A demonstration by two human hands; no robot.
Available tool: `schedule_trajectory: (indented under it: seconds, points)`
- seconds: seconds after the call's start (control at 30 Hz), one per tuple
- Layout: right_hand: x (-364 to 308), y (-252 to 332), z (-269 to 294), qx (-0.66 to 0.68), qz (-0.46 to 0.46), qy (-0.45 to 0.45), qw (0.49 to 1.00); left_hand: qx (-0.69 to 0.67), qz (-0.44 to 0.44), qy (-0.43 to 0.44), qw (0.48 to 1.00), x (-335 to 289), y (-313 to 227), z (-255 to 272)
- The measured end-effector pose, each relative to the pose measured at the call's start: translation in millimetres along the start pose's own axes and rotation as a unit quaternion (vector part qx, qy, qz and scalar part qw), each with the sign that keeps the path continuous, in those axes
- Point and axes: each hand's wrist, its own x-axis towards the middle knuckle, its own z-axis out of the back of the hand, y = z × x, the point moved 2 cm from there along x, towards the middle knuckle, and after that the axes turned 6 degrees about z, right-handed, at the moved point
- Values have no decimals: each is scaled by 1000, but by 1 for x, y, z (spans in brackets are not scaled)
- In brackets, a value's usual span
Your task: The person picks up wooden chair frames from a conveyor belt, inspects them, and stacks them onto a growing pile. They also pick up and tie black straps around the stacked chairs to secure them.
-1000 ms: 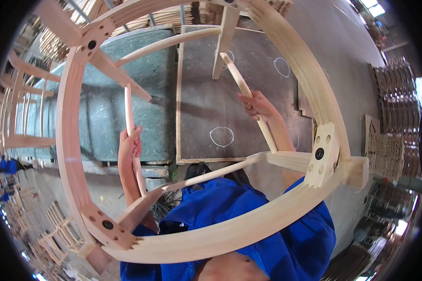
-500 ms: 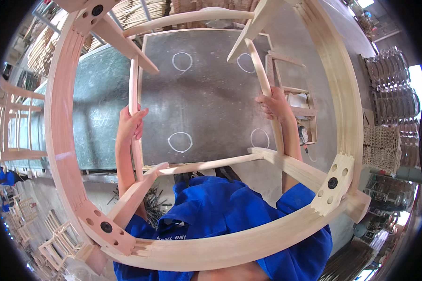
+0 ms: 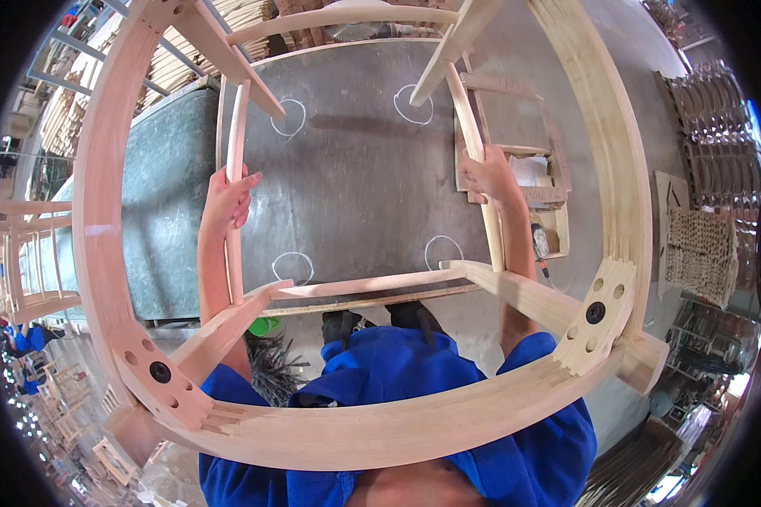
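A pale wooden chair frame [image 3: 380,435] hangs in front of me, its broad seat ring nearest and its legs pointing down toward a dark tabletop [image 3: 355,186]. My left hand [image 3: 228,201] is wrapped round the left stretcher [image 3: 238,127]. On the other side, my right hand [image 3: 492,176] grips the right stretcher [image 3: 468,110]. Dark bolt heads sit in the ring's near corners, among round holes. White hand-drawn circles [image 3: 292,268] mark the tabletop; the far leg ends appear over the far circles. Whether any leg touches the table I cannot tell.
A green-topped surface [image 3: 169,203] adjoins the table on the left, with a slatted wooden chair [image 3: 38,258] beyond it. To the right stand a wooden crate [image 3: 558,232] and a power tool [image 3: 539,241]. Dark bristles [image 3: 271,367] lie below the near edge. Stacked wood fills the back left.
The chair frame has shifted rightward relative to the tabletop, and its leg ends line up more closely with the circles. Both hands keep their hold on the stretchers.
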Motion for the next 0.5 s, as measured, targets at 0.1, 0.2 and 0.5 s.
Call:
schedule_trajectory:
  seconds: [0.1,0.2,0.5]
  points:
    - [10,4,1,-17,-8,-9,1000,3,4,0,1000,15,1,-1]
    - [22,6,-2,4,-17,-6,1000,-8,-5,8,1000,28,3,2]
    - [57,4,-13,-29,-32,-6,999,-17,44,16,999,68,6,15]
